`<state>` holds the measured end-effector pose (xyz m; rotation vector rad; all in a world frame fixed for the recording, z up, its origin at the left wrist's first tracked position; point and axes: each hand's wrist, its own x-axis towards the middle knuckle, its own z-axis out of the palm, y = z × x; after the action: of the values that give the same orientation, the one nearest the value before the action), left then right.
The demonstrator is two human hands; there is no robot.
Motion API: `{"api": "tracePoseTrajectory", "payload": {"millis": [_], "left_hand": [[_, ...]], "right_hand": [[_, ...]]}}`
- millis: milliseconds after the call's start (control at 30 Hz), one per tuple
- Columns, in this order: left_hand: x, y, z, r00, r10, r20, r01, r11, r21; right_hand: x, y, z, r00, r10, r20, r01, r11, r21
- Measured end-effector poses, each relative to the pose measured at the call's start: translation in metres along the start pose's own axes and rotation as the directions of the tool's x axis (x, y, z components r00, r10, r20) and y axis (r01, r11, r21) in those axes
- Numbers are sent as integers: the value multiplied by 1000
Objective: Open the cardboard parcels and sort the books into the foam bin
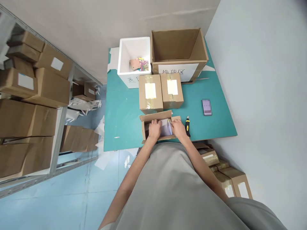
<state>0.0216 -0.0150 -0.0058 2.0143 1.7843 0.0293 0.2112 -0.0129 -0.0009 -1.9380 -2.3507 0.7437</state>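
A small cardboard box [155, 116] lies uncovered at the table's near edge, its flaps folded out. Inside it is a flat item with a pale, printed surface [166, 127], perhaps a booklet or card pack; its kind is unclear. My left hand [155, 128] reaches into the box's left half with fingers curled down, and what they hold is hidden. At the right end, my right hand [178, 128] has its fingers bent closed on the box wall, close to the printed item. A black and yellow utility knife [187, 127] lies just right of that hand.
Two taped cartons [150, 92] [171, 91] stand beyond the box on the green table [122, 118]. Behind them are a white foam bin [130, 76] with small packets and a large uncovered carton [179, 57]. A phone [206, 107] lies right. Shelving [59, 137] with cartons stands left.
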Motion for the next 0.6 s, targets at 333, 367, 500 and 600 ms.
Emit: {"api": "tracePoseTrajectory", "payload": {"millis": [333, 367, 500, 600], "left_hand": [[-15, -18, -13, 986, -79, -144, 38, 962, -270], [-19, -21, -15, 982, -89, -165, 26, 935, -353], [-35, -32, -15, 982, -75, -172, -59, 747, -662], [-43, -34, -10, 987, -103, -126, -22, 682, -731]], "right_hand": [[0, -5, 0, 1000, -8, 19, 10, 998, -65], [1, -6, 1, 1000, -3, 10, 4, 997, -75], [4, -11, 2, 1000, 6, -10, -7, 991, -137], [5, -19, 5, 999, -33, 29, 38, 980, -195]]}}
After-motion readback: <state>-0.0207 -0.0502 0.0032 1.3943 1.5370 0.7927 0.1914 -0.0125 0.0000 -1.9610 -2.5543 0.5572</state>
